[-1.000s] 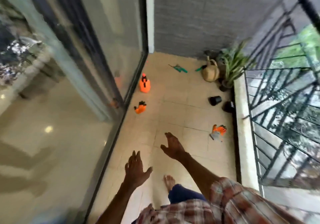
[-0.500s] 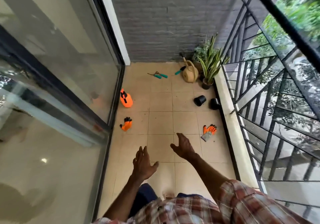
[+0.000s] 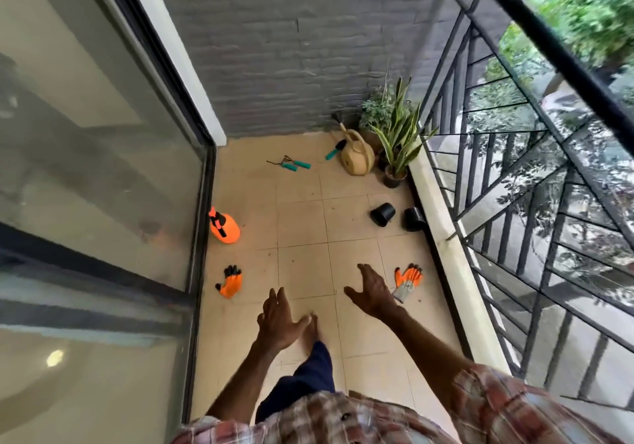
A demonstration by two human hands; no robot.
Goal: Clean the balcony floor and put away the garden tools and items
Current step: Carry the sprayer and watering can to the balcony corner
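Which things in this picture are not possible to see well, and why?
Head view, all:
- the railing-side glove: cuff partly behind the right hand.
- the teal-handled tools: too small to tell their kinds.
- the corner plant: pot mostly behind the watering can and snake plant.
- the bare foot: partly covered by the left hand.

I see both arms reaching forward and down out of plaid sleeves (image 3: 497,406), the left forearm (image 3: 240,385) and right forearm (image 3: 425,344) bare, neither hand holding anything. My left hand (image 3: 276,321) is back-up with its fingers straight and close together and the thumb splayed out to the right. My right hand (image 3: 374,292) sits a little farther forward and apart from it, fingers relaxed and the thumb pointing inward to the left. A bare foot (image 3: 310,335) shows just beside the left hand's thumb, ahead of a leg (image 3: 302,378) in dark blue trousers.
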